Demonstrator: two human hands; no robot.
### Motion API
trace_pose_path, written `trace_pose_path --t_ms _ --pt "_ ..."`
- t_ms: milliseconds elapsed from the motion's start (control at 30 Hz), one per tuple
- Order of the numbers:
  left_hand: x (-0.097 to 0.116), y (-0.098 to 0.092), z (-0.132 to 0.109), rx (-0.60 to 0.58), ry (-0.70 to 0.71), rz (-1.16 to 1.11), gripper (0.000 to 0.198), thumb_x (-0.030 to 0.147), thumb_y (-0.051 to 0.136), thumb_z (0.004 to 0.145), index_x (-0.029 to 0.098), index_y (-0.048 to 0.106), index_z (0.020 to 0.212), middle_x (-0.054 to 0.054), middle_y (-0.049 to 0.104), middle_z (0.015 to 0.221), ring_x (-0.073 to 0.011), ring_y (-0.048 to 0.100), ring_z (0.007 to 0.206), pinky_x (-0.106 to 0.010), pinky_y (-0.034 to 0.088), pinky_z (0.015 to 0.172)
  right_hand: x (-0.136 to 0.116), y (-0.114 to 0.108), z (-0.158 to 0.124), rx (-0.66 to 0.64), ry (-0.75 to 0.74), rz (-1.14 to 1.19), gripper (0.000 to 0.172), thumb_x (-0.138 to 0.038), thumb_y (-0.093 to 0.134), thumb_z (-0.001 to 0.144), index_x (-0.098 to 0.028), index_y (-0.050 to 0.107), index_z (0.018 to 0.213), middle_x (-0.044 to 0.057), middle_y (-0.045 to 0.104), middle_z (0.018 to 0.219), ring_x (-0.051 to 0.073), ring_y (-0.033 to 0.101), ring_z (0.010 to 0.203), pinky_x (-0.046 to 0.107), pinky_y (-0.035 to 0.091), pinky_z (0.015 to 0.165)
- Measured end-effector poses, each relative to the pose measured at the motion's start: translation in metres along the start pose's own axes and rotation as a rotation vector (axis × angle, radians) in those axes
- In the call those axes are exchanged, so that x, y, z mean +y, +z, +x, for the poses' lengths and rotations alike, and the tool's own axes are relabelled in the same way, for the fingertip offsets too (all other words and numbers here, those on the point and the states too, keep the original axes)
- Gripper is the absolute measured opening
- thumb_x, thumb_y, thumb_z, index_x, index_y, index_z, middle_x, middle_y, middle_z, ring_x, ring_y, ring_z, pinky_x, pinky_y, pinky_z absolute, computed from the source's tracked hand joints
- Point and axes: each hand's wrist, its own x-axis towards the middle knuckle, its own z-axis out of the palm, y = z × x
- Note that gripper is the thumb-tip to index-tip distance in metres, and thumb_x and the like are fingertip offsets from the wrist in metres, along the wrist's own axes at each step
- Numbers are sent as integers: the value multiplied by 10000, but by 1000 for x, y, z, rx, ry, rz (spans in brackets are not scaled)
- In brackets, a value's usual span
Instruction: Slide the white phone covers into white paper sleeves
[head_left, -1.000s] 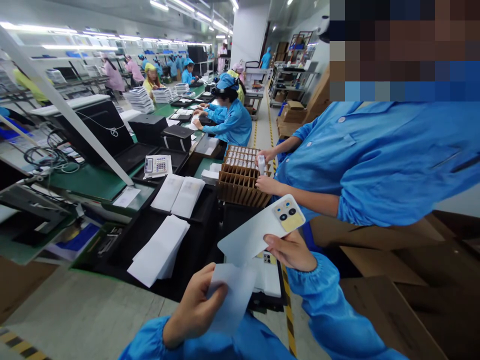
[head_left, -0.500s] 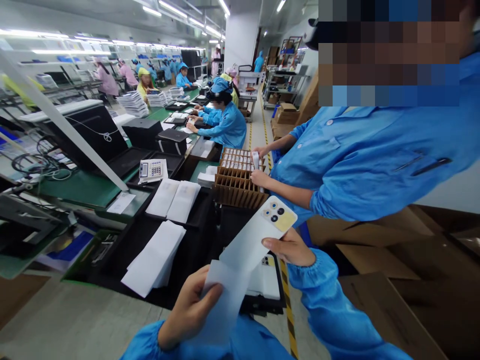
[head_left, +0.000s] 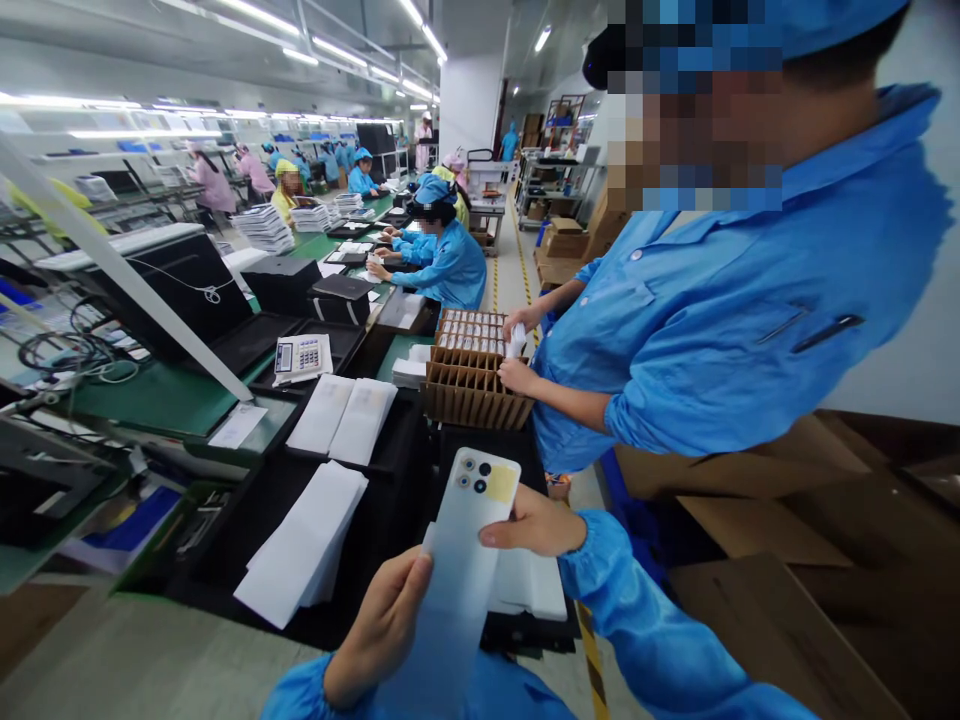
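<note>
My right hand (head_left: pixel 534 520) grips a white phone (head_left: pixel 463 520), thumb on its back near the top. Round camera lenses and a yellow patch show at its upper end. My left hand (head_left: pixel 386 615) is closed on a translucent white sleeve (head_left: pixel 431 650), which lines up with the phone's lower part. How far the phone sits inside it I cannot make out. Under my right wrist, more white pieces (head_left: pixel 544 585) lie in a black tray. To the left, a stack of white sleeves (head_left: pixel 304 540) rests on a black tray, with two further white stacks (head_left: pixel 365 420) behind.
A co-worker in a blue smock (head_left: pixel 675 330) stands at the right, both hands at a cardboard divider box (head_left: pixel 480 395). Brown cartons (head_left: pixel 765 600) fill the lower right. A calculator (head_left: pixel 301 360) lies on the bench beyond the stacks. A slanted white post (head_left: pixel 150 270) crosses the left side.
The phone has swung from a tilt to nearly in line with the sleeve. My right hand has moved left and down with it, closer to my left hand.
</note>
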Motion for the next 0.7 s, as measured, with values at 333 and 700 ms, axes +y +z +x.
trace_pose_path --t_ms 333,700 --pt "-15 4 10 58 -20 45 550 670 396 873 178 441 630 44 350 593 -89 300 551 -224 284 500 -1 12 -2 416 -173 -369 306 -343 550 913 -217 581 1190 76 660 1069 164 636 948 292 521 801" --pt "-17 1 9 117 -32 -39 551 648 406 884 147 548 703 23 462 615 -94 368 557 -222 305 503 15 24 -6 226 59 -288 654 -333 733 765 -242 458 1351 51 695 979 175 665 848 320 544 774"
